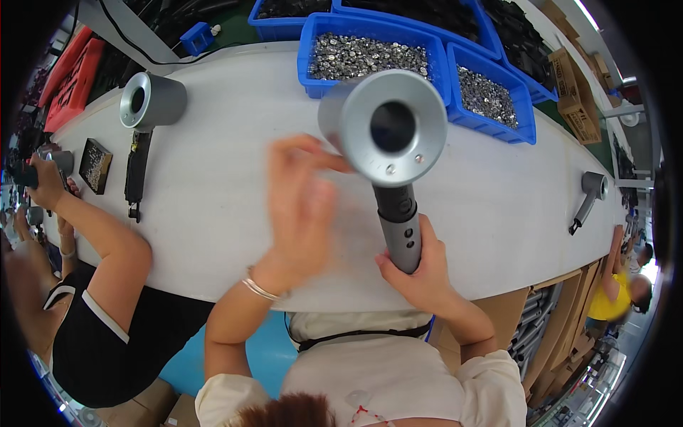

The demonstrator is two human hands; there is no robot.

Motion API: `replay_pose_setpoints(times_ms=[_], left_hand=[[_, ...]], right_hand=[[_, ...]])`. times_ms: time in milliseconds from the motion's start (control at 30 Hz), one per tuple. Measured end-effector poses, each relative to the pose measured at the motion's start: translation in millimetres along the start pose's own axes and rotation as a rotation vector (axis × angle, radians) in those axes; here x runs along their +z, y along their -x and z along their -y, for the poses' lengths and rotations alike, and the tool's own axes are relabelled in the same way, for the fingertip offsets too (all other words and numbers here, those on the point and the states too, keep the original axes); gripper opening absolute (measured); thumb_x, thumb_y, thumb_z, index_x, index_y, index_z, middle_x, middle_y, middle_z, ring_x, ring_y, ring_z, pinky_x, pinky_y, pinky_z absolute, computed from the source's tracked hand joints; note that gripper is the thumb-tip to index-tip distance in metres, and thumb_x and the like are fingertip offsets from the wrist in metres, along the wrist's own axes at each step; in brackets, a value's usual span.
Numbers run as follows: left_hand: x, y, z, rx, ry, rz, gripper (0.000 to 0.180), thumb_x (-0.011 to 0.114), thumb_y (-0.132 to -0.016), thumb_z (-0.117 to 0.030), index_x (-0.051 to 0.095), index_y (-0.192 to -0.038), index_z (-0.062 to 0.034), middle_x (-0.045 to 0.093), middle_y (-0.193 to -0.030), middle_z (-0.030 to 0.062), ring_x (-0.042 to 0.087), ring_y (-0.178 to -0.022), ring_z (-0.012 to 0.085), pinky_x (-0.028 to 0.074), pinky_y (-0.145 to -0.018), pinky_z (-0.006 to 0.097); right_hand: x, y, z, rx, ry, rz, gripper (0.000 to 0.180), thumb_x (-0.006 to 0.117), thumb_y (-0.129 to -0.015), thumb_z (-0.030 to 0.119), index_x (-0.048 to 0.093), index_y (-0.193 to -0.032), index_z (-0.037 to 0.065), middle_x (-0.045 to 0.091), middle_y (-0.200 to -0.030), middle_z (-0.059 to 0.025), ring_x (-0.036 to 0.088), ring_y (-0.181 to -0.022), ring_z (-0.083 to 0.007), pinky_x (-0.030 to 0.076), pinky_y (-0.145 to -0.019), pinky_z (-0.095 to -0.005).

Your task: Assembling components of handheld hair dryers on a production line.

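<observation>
A grey hair dryer [430,121] stands upright over the table in front of me, its round silver end with a dark centre hole facing up toward the view. My right hand [421,272] is closed around the lower part of its handle. Two small shiny round pieces sit on the lower rim of the silver end. Close beside the dryer head on its left is my left hand [302,206], its fingers smeared by motion. One finger reaches to the side of the head; whether it touches or holds anything I cannot make out.
Blue bins [310,71] with small shiny parts line the back of the white table [213,206]. Another dryer [167,99] with an uncased handle stands left, near a small dark tray [104,174]. A third dryer [592,192] lies right. A co-worker's arm [107,220] reaches in from the left.
</observation>
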State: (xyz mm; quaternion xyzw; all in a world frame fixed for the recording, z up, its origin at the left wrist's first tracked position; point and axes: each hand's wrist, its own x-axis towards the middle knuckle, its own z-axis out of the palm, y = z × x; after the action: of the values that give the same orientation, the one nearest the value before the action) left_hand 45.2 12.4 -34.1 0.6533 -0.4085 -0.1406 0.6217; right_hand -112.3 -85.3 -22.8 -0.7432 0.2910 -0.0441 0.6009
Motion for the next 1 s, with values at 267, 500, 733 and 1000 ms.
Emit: replay_pose_setpoints(times_ms=[267,500,733,1000], left_hand=[[-58,-64,-28,0.039,0.351,0.353,0.056,0.046,-0.081,-0.047,0.067,-0.093,0.0035,0.067,-0.091,0.0169,0.065,-0.084,0.0244,0.049,-0.077,0.032],[-37,-52,-16,0.166,0.406,0.459,0.047,0.046,-0.078,-0.036,0.067,-0.09,0.0042,0.069,-0.084,0.0159,0.067,-0.077,0.0226,0.051,-0.07,0.029],[-41,-51,-11,0.069,0.409,0.415,0.041,0.048,-0.083,-0.032,0.065,-0.09,0.0048,0.067,-0.082,0.014,0.064,-0.076,0.0206,0.05,-0.072,0.029],[-31,-54,49,0.18,0.328,-0.129,0.031,0.054,-0.083,-0.022,0.062,-0.099,0.0037,0.067,-0.086,0.0128,0.063,-0.08,0.0172,0.05,-0.073,0.029]], right_hand=[[-14,23,19,-0.036,0.173,0.247,0.05,0.07,-0.075,0.01,0.046,-0.117,0.0,0.06,-0.072,-0.0095,0.06,-0.062,-0.0151,0.049,-0.06,-0.0286],[-15,14,34,0.106,-0.022,0.515,0.049,0.067,-0.081,0.013,0.039,-0.119,0.0,0.062,-0.08,-0.0234,0.064,-0.07,-0.0403,0.05,-0.063,-0.0418],[2,4,30,-0.004,0.197,0.253,0.05,0.068,-0.081,0.015,0.038,-0.118,-0.002,0.061,-0.078,-0.0266,0.062,-0.07,-0.045,0.048,-0.061,-0.0439],[-3,-65,29,-0.063,0.282,0.319,0.034,0.064,-0.087,0.02,0.055,-0.108,-0.004,0.062,-0.078,-0.0114,0.059,-0.066,-0.0188,0.047,-0.061,-0.032]])
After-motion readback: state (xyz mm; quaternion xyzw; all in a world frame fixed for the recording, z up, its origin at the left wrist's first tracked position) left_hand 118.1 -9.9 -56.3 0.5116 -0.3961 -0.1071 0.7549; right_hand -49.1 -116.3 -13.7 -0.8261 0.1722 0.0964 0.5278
